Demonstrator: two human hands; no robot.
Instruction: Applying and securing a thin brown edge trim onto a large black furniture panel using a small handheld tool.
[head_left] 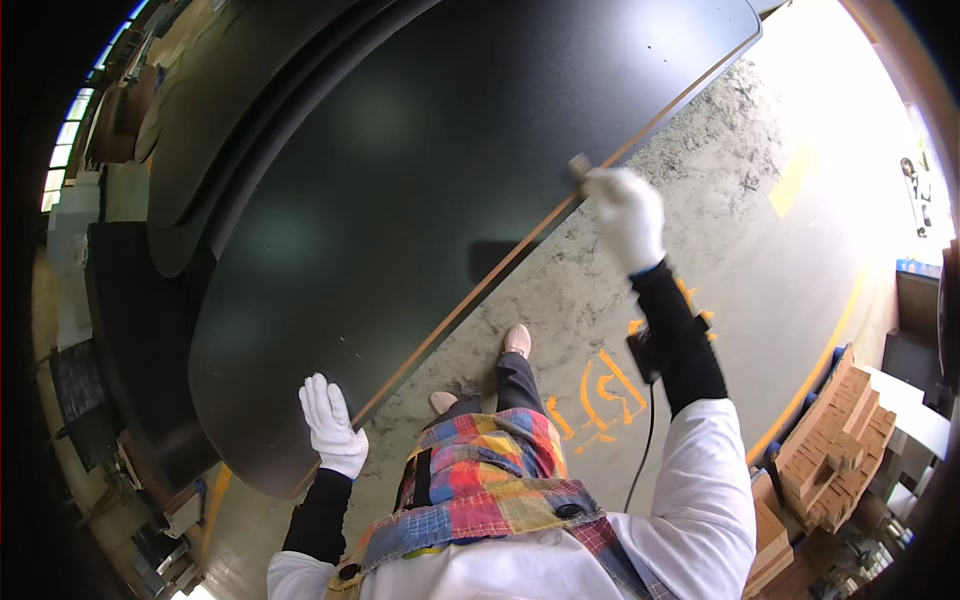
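A large black panel (380,230) with rounded ends stretches slantwise from the lower left to the upper right of the frame, its long straight edge facing the person and showing a narrow brown edge strip (450,320). A few small pale specks lie on its dark surface, toward the lower left. Near the middle of that edge, right of the frame's centre, the white-gloved right hand (628,215) has its grip closed around a small grey block (579,166), which pokes out past the fingers at the panel's rim; blur hides whether the block touches it. At the lower left, the white-gloved left hand (332,428) rests on the panel's near corner beside the strip, fingers straight and together, its grip wide and flat. Black cuffs (682,340) cover both forearms, and a dark cable (648,440) hangs below the right one. A patchwork apron (500,445) fills the bottom centre, above two pale shoes (517,340) on the mottled grey floor (580,290), which bears orange markings (612,390) right of the feet. More dark curved panels (215,110) stand at the upper left, and brown wooden pieces (835,450) are stacked at the lower right.
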